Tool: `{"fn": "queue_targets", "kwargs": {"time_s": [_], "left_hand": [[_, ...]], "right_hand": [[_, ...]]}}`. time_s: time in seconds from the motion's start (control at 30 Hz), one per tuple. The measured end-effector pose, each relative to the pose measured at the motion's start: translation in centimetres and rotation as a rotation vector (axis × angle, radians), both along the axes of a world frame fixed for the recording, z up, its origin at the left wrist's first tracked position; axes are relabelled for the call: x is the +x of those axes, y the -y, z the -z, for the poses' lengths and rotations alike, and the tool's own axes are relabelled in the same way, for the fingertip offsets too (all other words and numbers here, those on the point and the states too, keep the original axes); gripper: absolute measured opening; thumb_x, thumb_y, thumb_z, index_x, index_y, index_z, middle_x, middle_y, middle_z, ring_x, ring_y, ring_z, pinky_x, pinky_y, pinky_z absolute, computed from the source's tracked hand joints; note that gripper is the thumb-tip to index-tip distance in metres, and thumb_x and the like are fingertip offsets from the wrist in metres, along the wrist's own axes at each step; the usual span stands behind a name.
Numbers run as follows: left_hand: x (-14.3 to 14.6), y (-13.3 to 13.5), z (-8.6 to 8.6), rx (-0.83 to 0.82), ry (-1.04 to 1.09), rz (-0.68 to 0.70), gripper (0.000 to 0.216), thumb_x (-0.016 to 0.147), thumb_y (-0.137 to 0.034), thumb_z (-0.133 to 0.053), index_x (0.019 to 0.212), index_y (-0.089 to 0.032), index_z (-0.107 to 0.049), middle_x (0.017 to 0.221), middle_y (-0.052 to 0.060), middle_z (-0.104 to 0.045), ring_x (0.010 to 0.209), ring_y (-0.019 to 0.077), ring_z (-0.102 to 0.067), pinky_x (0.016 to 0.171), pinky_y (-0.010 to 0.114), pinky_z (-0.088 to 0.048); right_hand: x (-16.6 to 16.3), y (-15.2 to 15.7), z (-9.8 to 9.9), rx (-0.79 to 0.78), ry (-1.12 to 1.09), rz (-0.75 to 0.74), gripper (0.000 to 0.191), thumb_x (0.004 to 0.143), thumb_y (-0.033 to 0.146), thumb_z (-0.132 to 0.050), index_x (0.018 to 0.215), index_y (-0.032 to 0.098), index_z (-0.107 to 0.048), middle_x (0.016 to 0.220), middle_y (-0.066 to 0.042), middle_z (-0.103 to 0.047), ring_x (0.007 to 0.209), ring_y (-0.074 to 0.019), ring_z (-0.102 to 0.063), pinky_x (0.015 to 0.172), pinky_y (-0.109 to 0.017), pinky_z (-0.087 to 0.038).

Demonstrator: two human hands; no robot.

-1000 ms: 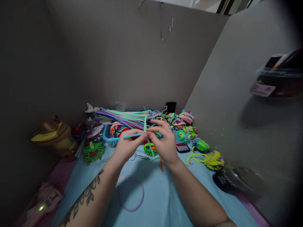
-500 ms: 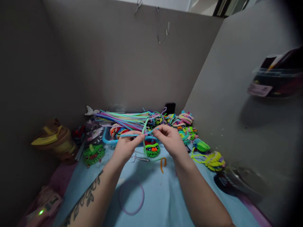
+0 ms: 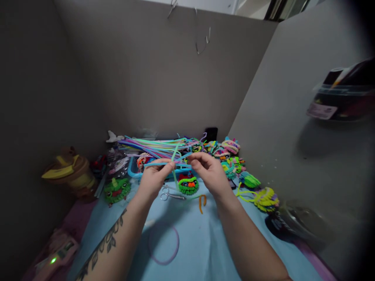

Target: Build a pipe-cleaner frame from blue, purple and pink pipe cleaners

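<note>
Crossed pipe cleaners, blue (image 3: 184,165) and pale green (image 3: 175,176), are held up over the table. My left hand (image 3: 155,173) pinches them where they cross, thumb against fingers. My right hand (image 3: 208,171) is closed at the right side, thumb and forefinger together on the end of a blue strand. Below the hands sits a round green figure (image 3: 188,184) with an orange beak-like piece, made of fuzzy stems. Metal scissors (image 3: 172,195) lie just left of it, and a bent orange pipe cleaner (image 3: 201,203) lies to the right.
Behind the hands, a bundle of coloured pipe cleaners (image 3: 152,145) lies across a blue tray (image 3: 133,171). Several fuzzy figures line the right, including a yellow one (image 3: 266,199). A green figure (image 3: 117,190) sits left. A lilac ring (image 3: 164,262) lies in front; grey panels (image 3: 164,86) enclose the table.
The crossing in my left hand has shifted slightly left, and the green strand now leans differently. The blue strand by my right hand now slants upward more.
</note>
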State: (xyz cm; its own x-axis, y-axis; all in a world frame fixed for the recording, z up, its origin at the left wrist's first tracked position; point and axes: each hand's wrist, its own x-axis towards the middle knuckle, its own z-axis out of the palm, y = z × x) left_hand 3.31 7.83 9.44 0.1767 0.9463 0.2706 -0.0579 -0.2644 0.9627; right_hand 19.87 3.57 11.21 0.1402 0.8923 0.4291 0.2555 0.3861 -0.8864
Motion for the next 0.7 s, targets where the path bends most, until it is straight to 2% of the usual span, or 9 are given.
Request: {"fn": "queue_targets", "kwargs": {"time_s": [0.07, 0.2, 0.43, 0.53, 0.6, 0.7], "left_hand": [[-0.3, -0.4, 0.2, -0.008, 0.051, -0.028, 0.017, 0.072, -0.034, -0.067, 0.072, -0.017, -0.066, 0.061, -0.002, -0.059, 0.058, 0.0112, -0.05, 0.056, 0.022, -0.038], [-0.3, -0.7, 0.4, -0.056, 0.089, 0.007, 0.019, 0.07, -0.034, -0.069, 0.072, -0.015, -0.066, 0.061, -0.003, -0.056, 0.057, 0.01, -0.047, 0.054, 0.021, -0.036], [0.3, -0.3, 0.1, -0.108, 0.234, 0.022, 0.022, 0.072, -0.034, -0.067, 0.064, -0.015, -0.061, 0.055, -0.005, -0.049, 0.053, 0.0082, -0.043, 0.051, 0.02, -0.033], [0.1, -0.2, -0.4, -0.043, 0.137, -0.029, 0.019, 0.07, -0.034, -0.069, 0.069, -0.015, -0.066, 0.061, -0.002, -0.058, 0.06, 0.0106, -0.051, 0.057, 0.021, -0.039], [-0.1, 0.0, -0.6, 0.012, 0.032, -0.05, 0.019, 0.068, -0.033, -0.071, 0.073, -0.015, -0.068, 0.066, 0.0, -0.063, 0.064, 0.0127, -0.054, 0.06, 0.023, -0.042], [-0.2, 0.3, -0.8, 0.05, -0.077, -0.014, 0.02, 0.066, -0.033, -0.074, 0.073, -0.015, -0.069, 0.064, 0.0, -0.063, 0.061, 0.0121, -0.052, 0.057, 0.023, -0.041]], "right_hand": [[-0.1, 0.2, -0.2, 0.013, 0.078, 0.042, 0.021, 0.079, 0.039, -0.059, 0.085, 0.02, -0.066, 0.075, -0.002, -0.064, 0.065, -0.015, -0.055, 0.056, -0.026, -0.042], [-0.6, 0.6, -0.4, 0.095, 0.261, 0.151, 0.017, 0.081, 0.027, -0.056, 0.069, 0.019, -0.065, 0.068, -0.001, -0.061, 0.062, -0.0138, -0.053, 0.058, -0.025, -0.04], [-1.5, 1.0, -0.2, 0.149, 0.367, 0.146, 0.02, 0.082, 0.017, -0.053, 0.063, 0.019, -0.061, 0.064, 0.0, -0.058, 0.064, -0.0135, -0.055, 0.062, -0.024, -0.041], [-1.0, 0.9, -0.5, 0.11, 0.333, 0.127, 0.009, 0.079, 0.021, -0.058, 0.08, 0.02, -0.067, 0.08, -0.003, -0.067, 0.079, -0.0169, -0.061, 0.072, -0.027, -0.044], [-0.6, 0.8, -0.8, 0.087, 0.277, 0.116, 0.014, 0.078, 0.026, -0.062, 0.089, 0.02, -0.068, 0.09, -0.004, -0.067, 0.085, -0.0181, -0.061, 0.074, -0.028, -0.046], [-0.2, 0.6, -0.8, 0.045, 0.217, 0.063, 0.011, 0.076, 0.029, -0.063, 0.077, 0.019, -0.069, 0.079, -0.003, -0.065, 0.077, -0.0165, -0.06, 0.069, -0.027, -0.046]]}}
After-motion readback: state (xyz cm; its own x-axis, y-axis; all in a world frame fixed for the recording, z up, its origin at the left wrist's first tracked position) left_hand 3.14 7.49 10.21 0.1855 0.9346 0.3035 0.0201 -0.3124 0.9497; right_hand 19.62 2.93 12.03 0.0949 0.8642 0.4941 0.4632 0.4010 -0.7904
